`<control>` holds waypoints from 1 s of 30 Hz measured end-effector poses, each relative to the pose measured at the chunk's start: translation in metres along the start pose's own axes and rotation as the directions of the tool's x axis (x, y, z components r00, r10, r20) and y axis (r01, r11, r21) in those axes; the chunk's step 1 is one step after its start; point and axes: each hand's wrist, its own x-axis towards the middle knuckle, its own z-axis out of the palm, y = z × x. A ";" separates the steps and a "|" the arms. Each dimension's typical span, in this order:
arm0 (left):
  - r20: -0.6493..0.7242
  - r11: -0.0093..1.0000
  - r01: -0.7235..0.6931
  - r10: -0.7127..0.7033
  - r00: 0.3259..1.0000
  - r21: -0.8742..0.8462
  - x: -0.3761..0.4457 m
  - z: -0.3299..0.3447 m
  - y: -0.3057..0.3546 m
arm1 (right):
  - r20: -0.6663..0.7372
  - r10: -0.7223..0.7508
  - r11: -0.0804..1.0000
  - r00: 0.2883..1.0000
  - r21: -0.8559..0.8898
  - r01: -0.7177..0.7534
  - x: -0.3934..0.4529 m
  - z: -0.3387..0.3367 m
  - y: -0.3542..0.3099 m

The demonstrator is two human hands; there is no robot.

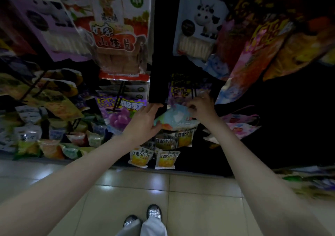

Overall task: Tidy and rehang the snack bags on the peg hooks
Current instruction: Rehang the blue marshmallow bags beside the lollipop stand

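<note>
A light blue snack bag (pixel 175 117) with an orange lower edge lies flat between both hands, in front of the dark rack post (pixel 158 83). My left hand (pixel 145 121) grips its left edge, thumb below and fingers above. Its top right corner is pinched by my right hand (pixel 200 106), just under a black peg hook (pixel 194 92) that carries purple snack bags (pixel 178 90). Whether the bag's hole is on the hook is hidden by my fingers.
Hanging bags crowd the rack: a red hawthorn bag (pixel 117 43), a cow-print bag (pixel 199 27), grape candy bags (pixel 119 114), orange and pink bags (pixel 253 54) at right. Yellow packets (pixel 140 156) sit low on the shelf. Tiled floor (pixel 126 190) and my shoes (pixel 154 212) lie below.
</note>
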 end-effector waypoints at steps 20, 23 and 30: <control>0.156 0.798 0.333 -0.295 0.943 -0.502 0.009 -0.062 0.017 | -0.008 0.216 0.710 0.976 0.688 -0.151 -0.089 -0.047 -0.046; 0.114 0.728 0.300 -0.295 0.949 -0.617 0.010 -0.093 0.044 | 0.155 0.237 0.588 0.959 0.763 -0.269 -0.101 -0.064 -0.057; -0.101 0.682 0.001 -0.110 0.989 -0.731 0.023 -0.147 0.144 | -0.088 0.235 0.585 0.968 0.808 -0.068 -0.152 -0.144 -0.065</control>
